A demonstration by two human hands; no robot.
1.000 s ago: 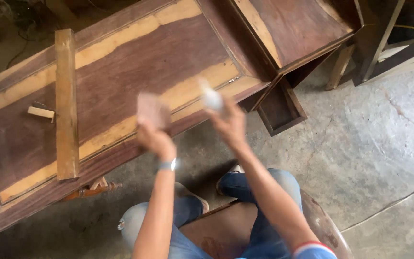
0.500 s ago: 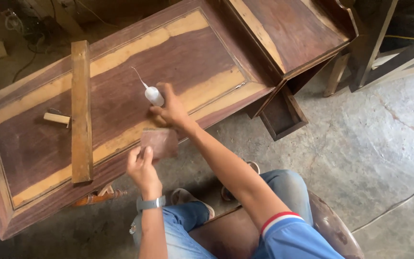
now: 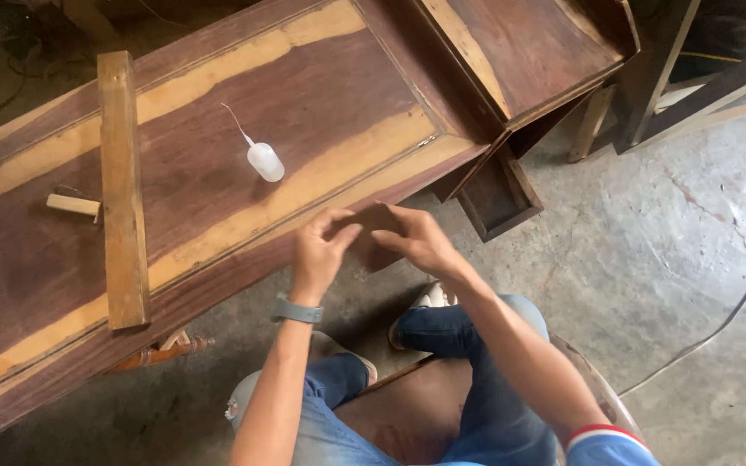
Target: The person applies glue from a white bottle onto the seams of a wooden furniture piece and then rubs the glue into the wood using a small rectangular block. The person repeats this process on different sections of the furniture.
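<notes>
Both hands [image 3: 373,242] now grip what seems sandpaper [image 3: 371,217], bottle [image 3: 264,160] released

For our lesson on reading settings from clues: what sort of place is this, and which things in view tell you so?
Probably a woodworking or furniture workshop. A large wooden panel lies flat with a loose wooden strip and a small squeeze bottle on it, and more wooden furniture parts stand on the bare concrete floor.

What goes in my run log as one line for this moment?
left hand + right hand: holding small dark wood piece | squeeze bottle: on panel

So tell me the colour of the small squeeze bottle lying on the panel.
White squeeze bottle, thin white nozzle; head view.
</notes>
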